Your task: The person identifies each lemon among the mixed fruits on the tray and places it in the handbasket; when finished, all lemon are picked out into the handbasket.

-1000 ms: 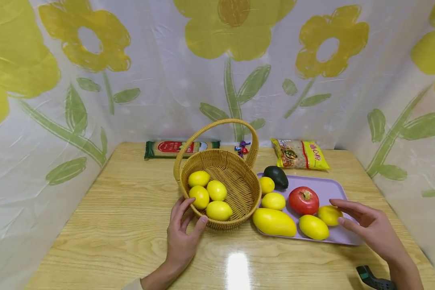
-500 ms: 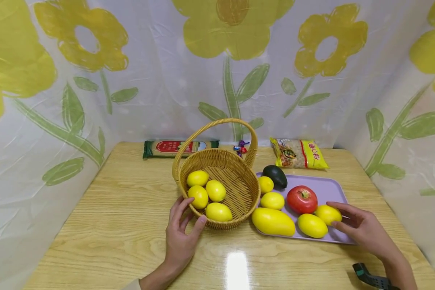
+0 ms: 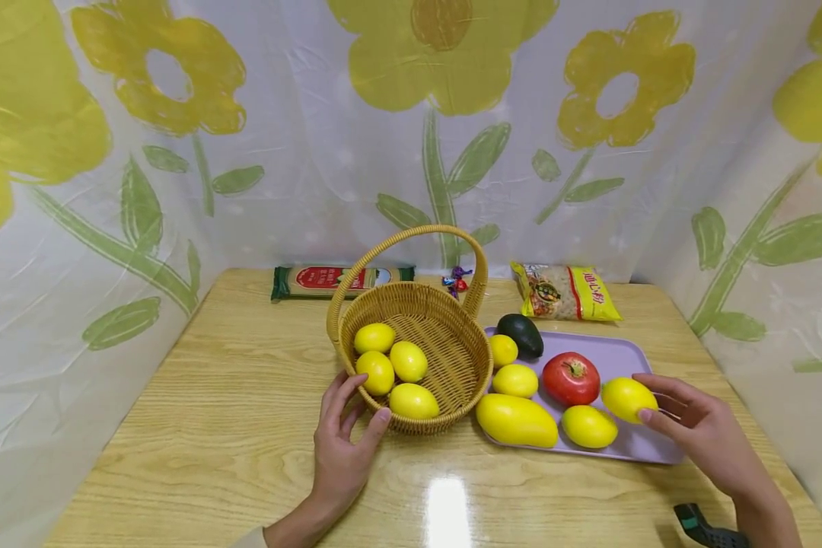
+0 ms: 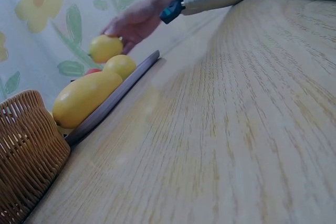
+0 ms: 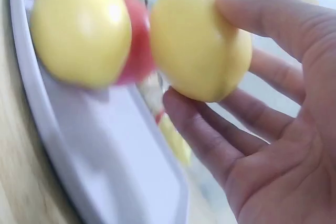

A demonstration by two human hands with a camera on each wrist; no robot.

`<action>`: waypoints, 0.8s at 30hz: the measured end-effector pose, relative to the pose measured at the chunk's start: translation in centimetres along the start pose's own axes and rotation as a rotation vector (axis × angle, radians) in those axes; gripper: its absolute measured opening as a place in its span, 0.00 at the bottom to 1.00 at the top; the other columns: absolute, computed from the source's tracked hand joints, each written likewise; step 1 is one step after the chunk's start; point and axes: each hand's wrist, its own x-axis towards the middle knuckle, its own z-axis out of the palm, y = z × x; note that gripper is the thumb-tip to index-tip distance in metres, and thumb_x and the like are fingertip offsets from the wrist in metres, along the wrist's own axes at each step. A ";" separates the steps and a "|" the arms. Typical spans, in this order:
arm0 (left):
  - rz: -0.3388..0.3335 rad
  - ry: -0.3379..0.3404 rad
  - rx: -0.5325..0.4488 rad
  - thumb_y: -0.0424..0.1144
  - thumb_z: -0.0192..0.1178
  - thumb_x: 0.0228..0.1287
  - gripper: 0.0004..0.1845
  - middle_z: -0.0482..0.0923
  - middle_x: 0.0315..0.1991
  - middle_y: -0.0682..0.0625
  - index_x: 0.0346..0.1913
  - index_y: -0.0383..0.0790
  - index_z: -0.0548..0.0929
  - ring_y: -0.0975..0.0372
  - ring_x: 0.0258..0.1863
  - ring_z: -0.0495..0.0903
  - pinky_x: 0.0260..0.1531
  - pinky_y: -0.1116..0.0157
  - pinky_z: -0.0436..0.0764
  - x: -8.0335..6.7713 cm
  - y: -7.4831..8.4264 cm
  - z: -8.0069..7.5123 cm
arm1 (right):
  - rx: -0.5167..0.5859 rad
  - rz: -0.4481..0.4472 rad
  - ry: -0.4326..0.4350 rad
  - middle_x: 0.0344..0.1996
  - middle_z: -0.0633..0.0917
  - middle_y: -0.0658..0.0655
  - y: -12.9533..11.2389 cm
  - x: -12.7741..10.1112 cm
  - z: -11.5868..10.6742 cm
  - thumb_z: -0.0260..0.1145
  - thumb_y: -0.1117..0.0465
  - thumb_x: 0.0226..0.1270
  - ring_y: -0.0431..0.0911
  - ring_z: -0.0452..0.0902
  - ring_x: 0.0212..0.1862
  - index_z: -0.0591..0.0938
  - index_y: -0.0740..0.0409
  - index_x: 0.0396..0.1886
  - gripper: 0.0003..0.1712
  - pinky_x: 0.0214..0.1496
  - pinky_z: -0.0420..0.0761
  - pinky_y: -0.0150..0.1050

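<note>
Above the tray (image 3: 616,352), the lemon (image 3: 628,399) is now lifted, pinched by your right hand (image 3: 708,438); half a second ago it lay lower, beside another lemon (image 3: 589,427). Your left hand (image 3: 345,449), fingers apart, still touches the basket (image 3: 455,350).

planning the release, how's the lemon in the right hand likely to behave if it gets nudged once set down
The lemon would probably roll, its visible sides being rounded. It seems fairly firm: no dent shows where the right hand pinches it. Its smooth-looking surface may be a little slippery.
</note>
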 end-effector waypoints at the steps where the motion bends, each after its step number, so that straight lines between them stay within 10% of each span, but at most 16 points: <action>1: -0.001 -0.001 0.000 0.26 0.70 0.72 0.31 0.54 0.86 0.38 0.75 0.34 0.76 0.44 0.81 0.65 0.73 0.73 0.77 0.0 0.0 0.0 | 0.003 -0.011 -0.004 0.61 0.86 0.31 -0.5 0.1 0.1 0.72 0.68 0.77 0.27 0.84 0.57 0.80 0.64 0.74 0.28 0.54 0.87 0.22; 15: 0.004 -0.006 0.011 0.26 0.70 0.71 0.31 0.55 0.85 0.37 0.74 0.33 0.76 0.45 0.80 0.66 0.73 0.73 0.78 -0.1 0.1 0.2 | 0.140 -0.254 -0.315 0.65 0.87 0.56 -8.0 5.6 5.8 0.74 0.70 0.75 0.41 0.86 0.61 0.84 0.53 0.70 0.27 0.63 0.89 0.33; 24: 0.005 0.000 0.010 0.26 0.71 0.71 0.31 0.54 0.85 0.34 0.74 0.33 0.76 0.43 0.80 0.65 0.73 0.73 0.77 0.1 0.3 0.1 | 0.056 -0.386 -0.406 0.63 0.88 0.50 -12.1 9.3 12.8 0.78 0.61 0.74 0.43 0.86 0.60 0.86 0.47 0.68 0.25 0.61 0.92 0.40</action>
